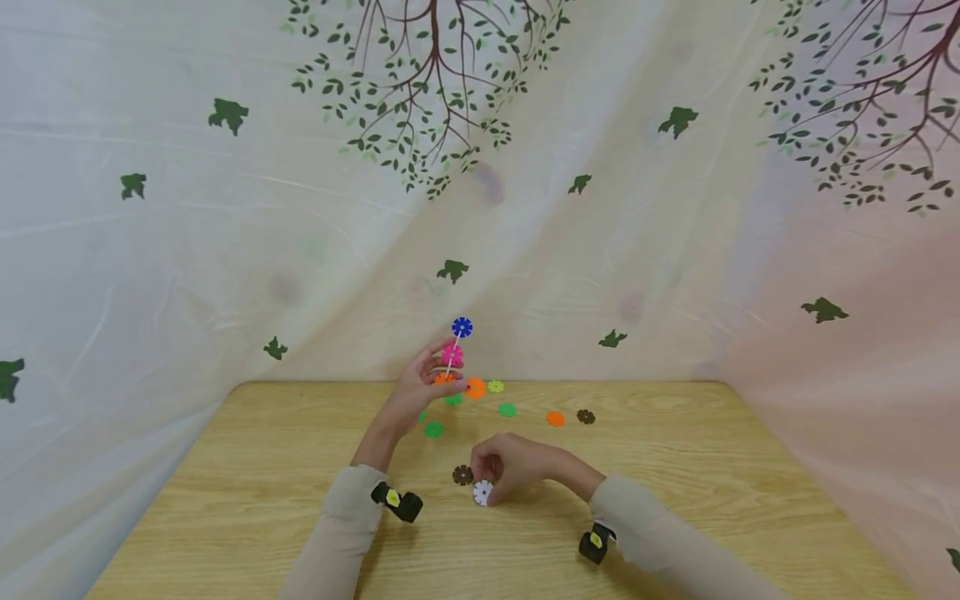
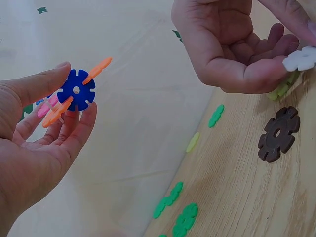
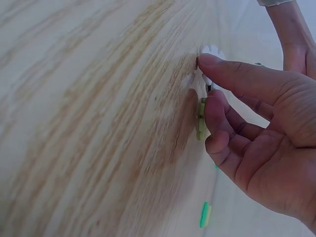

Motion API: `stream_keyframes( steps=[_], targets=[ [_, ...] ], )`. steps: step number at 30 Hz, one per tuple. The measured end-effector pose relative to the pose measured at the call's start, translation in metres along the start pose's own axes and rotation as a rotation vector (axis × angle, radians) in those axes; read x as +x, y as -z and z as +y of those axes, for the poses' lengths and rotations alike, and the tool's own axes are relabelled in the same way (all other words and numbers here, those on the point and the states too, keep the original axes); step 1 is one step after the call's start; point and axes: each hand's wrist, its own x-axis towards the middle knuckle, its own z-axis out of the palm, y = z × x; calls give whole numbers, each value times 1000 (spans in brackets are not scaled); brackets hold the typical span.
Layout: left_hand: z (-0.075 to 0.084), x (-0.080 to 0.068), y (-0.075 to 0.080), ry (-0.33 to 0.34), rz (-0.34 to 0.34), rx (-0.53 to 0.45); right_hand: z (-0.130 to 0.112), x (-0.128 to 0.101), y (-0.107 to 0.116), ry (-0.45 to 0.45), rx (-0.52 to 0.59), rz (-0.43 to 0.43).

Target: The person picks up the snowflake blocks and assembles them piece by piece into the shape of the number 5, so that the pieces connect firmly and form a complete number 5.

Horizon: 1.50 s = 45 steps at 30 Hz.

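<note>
Yellow-green disc (image 3: 201, 121) mostly hidden behind right hand (image 3: 256, 143) fingers; perhaps touching white disc (image 3: 207, 64).

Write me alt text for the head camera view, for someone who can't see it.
A person's left hand holds up a small assembly of snowflake discs topped by a blue disc, while the right hand pinches a white disc at the wooden table. A brown disc lies beside it.
</note>
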Motion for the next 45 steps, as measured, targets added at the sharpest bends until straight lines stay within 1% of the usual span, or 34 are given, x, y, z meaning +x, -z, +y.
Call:
stream_keyframes(
  steps=[5,8,14,17,20,24,25,28,31,34,37,41,45],
  targets=[
    [0,0,1,-1,9,-11,2,1,0,39,24,1],
    [0,-1,2,2,17,-10,5,1,1,47,43,16],
    [0,-1,3,12,19,-3,14,2,9,3,77,60],
    [1,-1,4,12,12,1,17,2,15,-16,86,98],
    [9,-4,2,17,2,6,15,1,23,-2,98,148],
    [21,-9,-1,29,-7,9,14,-1,35,-17,128,194],
    [21,-9,-1,30,-9,10,17,-1,37,-29,137,200],
    [22,-9,-1,36,-14,19,17,-3,44,-65,173,240],
    [23,-9,0,37,-19,26,16,-5,50,-76,206,301],
    [22,-8,0,36,-17,26,13,-6,54,-72,210,367],
    [21,-8,0,35,-10,22,7,-6,58,-39,194,434],
    [20,-7,0,30,-7,11,-12,-10,65,-1,194,513],
    [21,-8,0,23,-9,3,-27,-12,71,-3,233,562]
  ],
)
